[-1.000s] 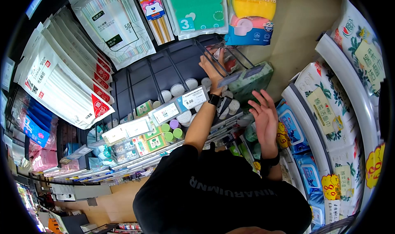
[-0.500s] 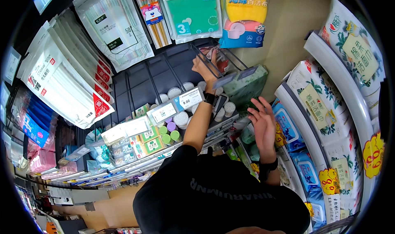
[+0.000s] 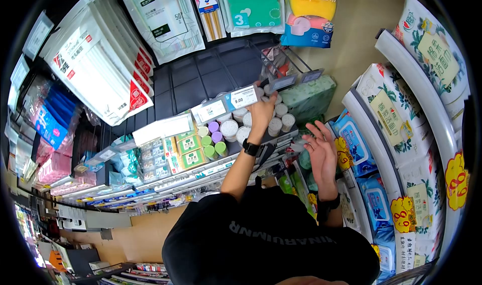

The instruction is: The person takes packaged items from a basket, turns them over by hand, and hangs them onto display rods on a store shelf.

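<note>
My left hand (image 3: 262, 112) is at the right end of a white and blue price tag (image 3: 242, 98) marked 9.00. Its visible fingers are apart and no item shows in them, though the tag hides part of them. Around and below it stand several white-lidded round tubs (image 3: 229, 128) on a shelf. Just above, a clear packet with red contents (image 3: 279, 64) hangs on a wire hook. My right hand (image 3: 321, 152) is held up, fingers spread and empty, between this shelf and the wipes rack.
Bags of straws (image 3: 95, 64) hang at upper left, a green silicone mat pack (image 3: 252, 6) and a sponge pack (image 3: 310, 16) at the top. A green package (image 3: 311, 99) lies beside the tubs. Blue wipes packs (image 3: 355, 142) and tissue packs (image 3: 389, 117) fill the right shelves.
My left hand has drawn back from the hanging packet, down toward the price tag and tubs. My right hand stays nearly still. The view has shifted slightly, moving the shelf goods rightward.
</note>
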`<state>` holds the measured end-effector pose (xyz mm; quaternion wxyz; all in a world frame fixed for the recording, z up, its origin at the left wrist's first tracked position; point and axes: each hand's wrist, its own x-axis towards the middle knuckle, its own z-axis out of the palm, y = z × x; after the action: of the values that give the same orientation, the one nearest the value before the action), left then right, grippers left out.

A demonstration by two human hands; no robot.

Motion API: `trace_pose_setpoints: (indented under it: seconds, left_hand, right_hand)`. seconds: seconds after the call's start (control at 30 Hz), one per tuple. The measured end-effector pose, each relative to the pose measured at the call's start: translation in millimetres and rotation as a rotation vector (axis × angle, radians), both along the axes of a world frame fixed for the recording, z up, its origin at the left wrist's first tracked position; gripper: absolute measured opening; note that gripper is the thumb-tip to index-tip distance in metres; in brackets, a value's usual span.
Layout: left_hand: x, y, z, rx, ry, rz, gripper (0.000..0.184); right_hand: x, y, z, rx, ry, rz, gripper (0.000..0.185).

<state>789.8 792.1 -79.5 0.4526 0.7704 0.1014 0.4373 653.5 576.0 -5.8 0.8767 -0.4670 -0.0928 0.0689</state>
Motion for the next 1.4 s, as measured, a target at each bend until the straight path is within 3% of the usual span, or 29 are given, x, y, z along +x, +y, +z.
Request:
trace_pose_setpoints:
  seconds: [0.1, 0.2, 0.3, 0.4, 0.7, 0.87, 1.1, 1.23, 1.27, 1.37, 1.4]
  left_hand:
    - [-60, -6, 15, 0.028, 0.121, -0.022, 0.058]
    - [-112, -12, 21, -0.160, 0.148, -0.309, 0.045]
    - [-163, -21, 25, -0.191, 0.126, -0.461, 0.040]
    - [-212, -32, 34, -0.348, 0.205, -0.517, 0.032]
    - [-293, -57, 42, -0.265, 0.233, -0.444, 0.022]
    - [-282, -59, 62, -0.125, 0.185, -0.449, 0.022]
    - [-193, -41, 61, 0.143, 0.008, -0.460, 0.026]
    - [-130, -20, 44, 0.333, 0.090, -0.379, 0.044]
    - [-113, -12, 39, 0.342, 0.115, -0.421, 0.054]
    - [-76, 0, 47, 0.331, 0.152, -0.399, 0.062]
    - [-65, 5, 57, 0.266, 0.313, -0.426, 0.072]
  right_hand:
    - [-14, -1, -1, 0.007, 0.014, 0.021, 0.054]
    - [-31, -7, -3, 0.019, 0.020, 0.039, 0.054]
    - [-51, -14, -4, 0.017, 0.023, 0.061, 0.053]
    - [-73, -21, -7, -0.005, 0.024, 0.075, 0.053]
    - [-137, -36, -12, -0.020, 0.022, 0.141, 0.052]
    - [-145, -37, -4, 0.017, -0.021, 0.090, 0.052]
    - [-90, -8, -3, -0.053, -0.092, 0.025, 0.048]
    - [-21, 24, -13, -0.111, -0.182, -0.023, 0.041]
    - [-2, 33, -17, -0.161, -0.196, -0.069, 0.041]
    - [56, 53, -28, -0.202, -0.205, -0.140, 0.040]
    - [78, 59, -37, -0.233, -0.234, -0.189, 0.041]
